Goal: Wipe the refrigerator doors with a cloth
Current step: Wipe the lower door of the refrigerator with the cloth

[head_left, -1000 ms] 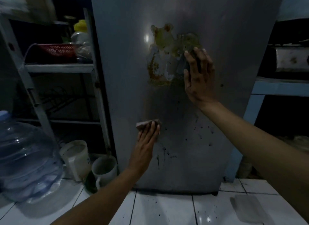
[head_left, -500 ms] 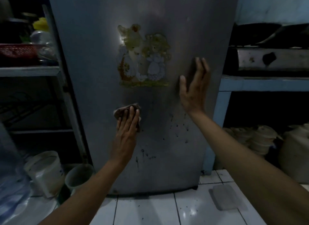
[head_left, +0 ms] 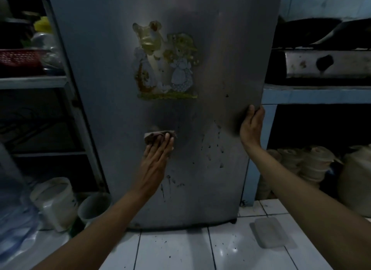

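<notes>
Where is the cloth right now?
The cloth is pressed flat against the fridge door under the left hand, just below the sticker.

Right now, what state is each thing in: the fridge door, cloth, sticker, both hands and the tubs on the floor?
Fridge door: shut, dark spots on lower half.
Cloth: bunched, pressed flat on the door.
Sticker: stuck on, worn and faded.
Left hand: fingers straight, pressing the cloth.
Right hand: gripping the door's right edge.
White tub: upright, lidded.
Cup: upright, open.
Flat lid: lying on the floor tiles.
</notes>
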